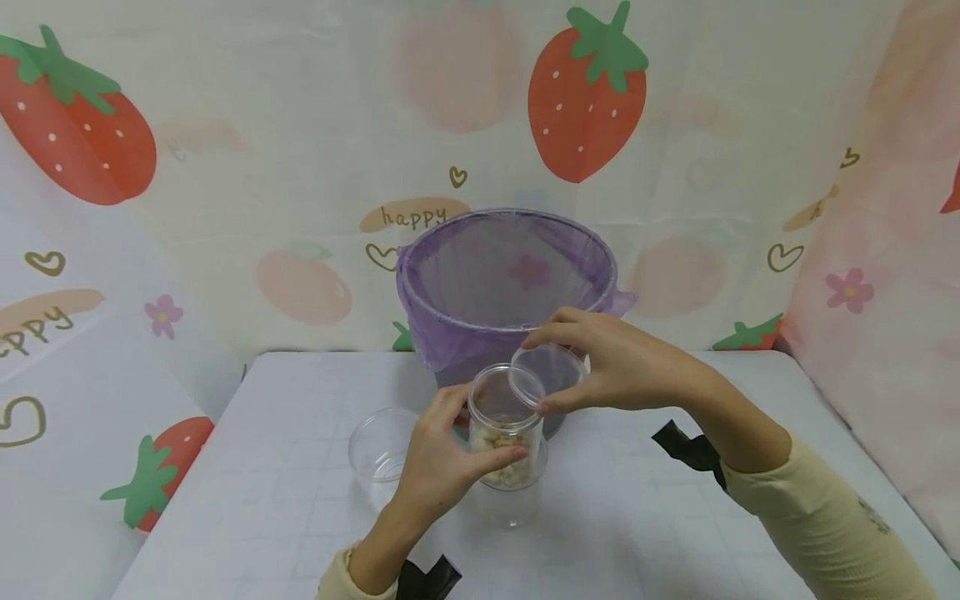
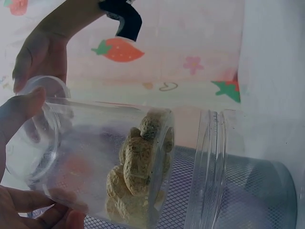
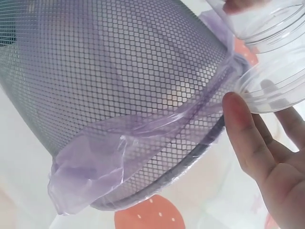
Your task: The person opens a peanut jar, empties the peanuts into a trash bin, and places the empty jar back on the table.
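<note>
Clear jar part-filled with peanuts, gripped by left hand, right hand pinching clear lid, mesh bin at worktop's far edge

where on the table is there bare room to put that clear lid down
Bare white table lies right of the clear plastic jar of peanuts, beyond the right hand holding the clear round lid. The near-left corner is bare too. It is crowded between the empty clear cup, the left hand and the purple-lined mesh bin.
</note>
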`<action>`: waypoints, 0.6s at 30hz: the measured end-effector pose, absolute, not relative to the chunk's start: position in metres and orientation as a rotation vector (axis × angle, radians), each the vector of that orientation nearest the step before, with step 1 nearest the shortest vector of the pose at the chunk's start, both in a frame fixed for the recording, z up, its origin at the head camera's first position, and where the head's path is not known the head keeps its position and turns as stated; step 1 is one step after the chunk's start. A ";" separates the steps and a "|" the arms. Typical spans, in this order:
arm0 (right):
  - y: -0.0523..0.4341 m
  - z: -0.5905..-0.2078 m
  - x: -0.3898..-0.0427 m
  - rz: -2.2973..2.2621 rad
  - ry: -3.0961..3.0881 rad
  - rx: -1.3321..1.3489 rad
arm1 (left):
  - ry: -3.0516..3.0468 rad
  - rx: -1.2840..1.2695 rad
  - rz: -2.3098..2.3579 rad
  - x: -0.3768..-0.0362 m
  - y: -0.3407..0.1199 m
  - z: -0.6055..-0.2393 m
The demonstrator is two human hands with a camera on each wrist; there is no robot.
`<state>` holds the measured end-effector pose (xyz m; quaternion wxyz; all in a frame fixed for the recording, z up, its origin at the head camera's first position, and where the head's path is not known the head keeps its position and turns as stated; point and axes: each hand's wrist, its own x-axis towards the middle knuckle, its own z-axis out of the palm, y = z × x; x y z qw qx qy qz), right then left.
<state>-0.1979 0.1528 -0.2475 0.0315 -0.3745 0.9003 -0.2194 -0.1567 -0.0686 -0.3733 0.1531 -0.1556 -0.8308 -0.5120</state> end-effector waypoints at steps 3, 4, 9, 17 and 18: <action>0.156 -0.249 -0.198 -0.694 2.777 -1.130 | -2.382 -0.447 -1.476 -0.157 -0.069 -0.373; 0.157 -0.249 -0.199 -0.700 2.778 -1.127 | -2.380 -0.447 -1.480 -0.157 -0.070 -0.373; 0.165 -0.251 -0.199 -0.751 2.780 -1.109 | -2.375 -0.446 -1.492 -0.156 -0.071 -0.373; 0.182 -0.260 -0.200 -0.829 2.794 -1.100 | -2.370 -0.459 -1.479 -0.156 -0.072 -0.374; 0.185 -0.262 -0.201 -0.840 2.794 -1.099 | -2.368 -0.460 -1.476 -0.156 -0.072 -0.374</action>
